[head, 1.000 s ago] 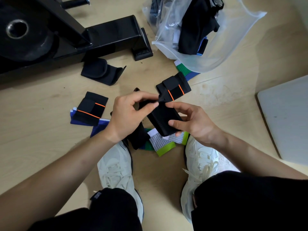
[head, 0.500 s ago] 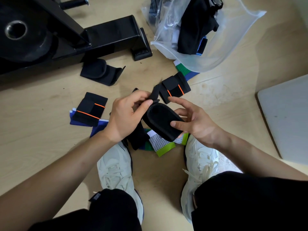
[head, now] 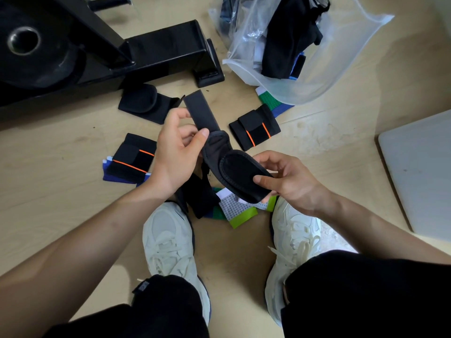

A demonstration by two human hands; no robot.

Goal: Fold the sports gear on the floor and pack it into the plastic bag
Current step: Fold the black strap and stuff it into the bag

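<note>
- Head view: black padded wrap (head: 234, 176) is held in the air above the floor (head: 61, 203), in front of the shoes, not yet folded.
- Left hand (head: 178, 154): thumb and fingers pinch the wrap where its long strap (head: 201, 111) begins. The strap sticks up free.
- Right hand (head: 290, 181): thumb on top, fingers curled under, gripping the padded end.
- Handling (a judgement): light, soft, floppy. The padded part looks a bit stiffer. The strap looks like hook-and-loop and may snag other cloth.
- Best hold: padded body in one hand, strap tip in the other. Wind the strap round and press it shut.
- Plastic bag (head: 341, 76): open on the floor, well beyond the hands, with dark clothing inside.
- On the floor, unpacked: two orange-striped wraps (head: 255, 130) (head: 133, 158), a plain black wrap (head: 144, 103) and coloured fabric pieces (head: 234, 208) by the shoes.
</note>
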